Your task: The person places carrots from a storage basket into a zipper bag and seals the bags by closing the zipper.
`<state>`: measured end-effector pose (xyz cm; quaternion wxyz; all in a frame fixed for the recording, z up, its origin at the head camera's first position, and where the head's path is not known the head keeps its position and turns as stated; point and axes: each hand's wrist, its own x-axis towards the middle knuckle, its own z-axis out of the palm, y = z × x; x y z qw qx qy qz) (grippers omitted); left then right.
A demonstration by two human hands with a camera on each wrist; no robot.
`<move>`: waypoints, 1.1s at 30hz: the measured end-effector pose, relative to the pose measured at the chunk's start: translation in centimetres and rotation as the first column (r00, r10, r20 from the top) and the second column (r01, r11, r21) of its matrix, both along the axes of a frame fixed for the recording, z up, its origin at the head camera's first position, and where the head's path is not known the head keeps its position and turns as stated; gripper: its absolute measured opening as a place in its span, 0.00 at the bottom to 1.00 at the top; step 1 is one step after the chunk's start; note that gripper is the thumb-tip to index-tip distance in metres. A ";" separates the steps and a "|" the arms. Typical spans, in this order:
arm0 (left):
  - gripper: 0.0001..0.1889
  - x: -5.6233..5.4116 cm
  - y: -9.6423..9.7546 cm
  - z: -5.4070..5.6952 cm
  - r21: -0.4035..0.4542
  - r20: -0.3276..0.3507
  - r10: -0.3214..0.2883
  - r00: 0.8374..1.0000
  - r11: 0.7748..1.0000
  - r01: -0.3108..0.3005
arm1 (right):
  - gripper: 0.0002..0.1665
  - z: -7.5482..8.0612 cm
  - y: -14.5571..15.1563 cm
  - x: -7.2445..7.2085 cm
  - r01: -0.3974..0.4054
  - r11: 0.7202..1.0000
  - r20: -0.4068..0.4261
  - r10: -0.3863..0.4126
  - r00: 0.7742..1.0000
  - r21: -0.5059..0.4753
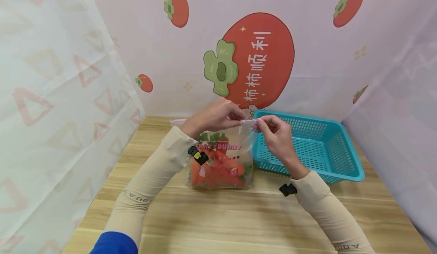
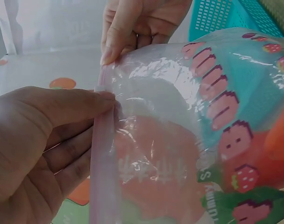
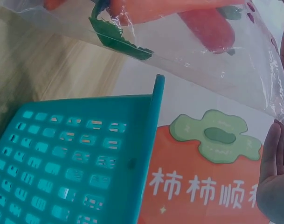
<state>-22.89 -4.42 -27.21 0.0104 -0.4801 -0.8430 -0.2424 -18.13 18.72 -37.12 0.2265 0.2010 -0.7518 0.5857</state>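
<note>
A clear zip bag point(image 1: 246, 159) with pink lettering stands upright on the table, holding carrot-like orange pieces point(image 1: 222, 168) with green tops. My left hand point(image 1: 218, 115) pinches its pink zip strip point(image 2: 104, 158) between thumb and fingers, right of the strip's middle. At the strip's right end, my right hand point(image 1: 277, 134) pinches the bag's top corner. In the left wrist view both hands sit close together along the strip. The right wrist view shows the bag's side and only part of the right hand point(image 3: 277, 186) at the edge.
A turquoise perforated basket point(image 1: 348, 151) stands right of the bag, close beside it, with no contents visible. Behind the wooden table point(image 1: 211, 220) hangs a cloth backdrop point(image 1: 314, 57) printed with persimmons. Another patterned cloth point(image 1: 51, 94) hangs at the left.
</note>
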 end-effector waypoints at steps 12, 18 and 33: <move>0.10 -0.6 -0.2 -1.0 0.039 0.027 -0.010 1.000 0.999 0.008 | 0.12 -0.3 -0.4 -0.5 -0.019 0.999 0.009 0.018 1.000 0.032; 0.11 -0.6 -0.1 -0.7 0.045 0.045 -0.041 0.998 0.998 0.039 | 0.10 0.1 -0.3 -0.6 0.003 0.997 -0.080 0.003 0.997 0.074; 0.10 -0.5 -1.4 -0.4 0.020 0.068 -0.027 0.997 0.999 0.025 | 0.09 0.4 -0.2 -0.5 0.046 0.992 -0.078 -0.037 0.996 0.117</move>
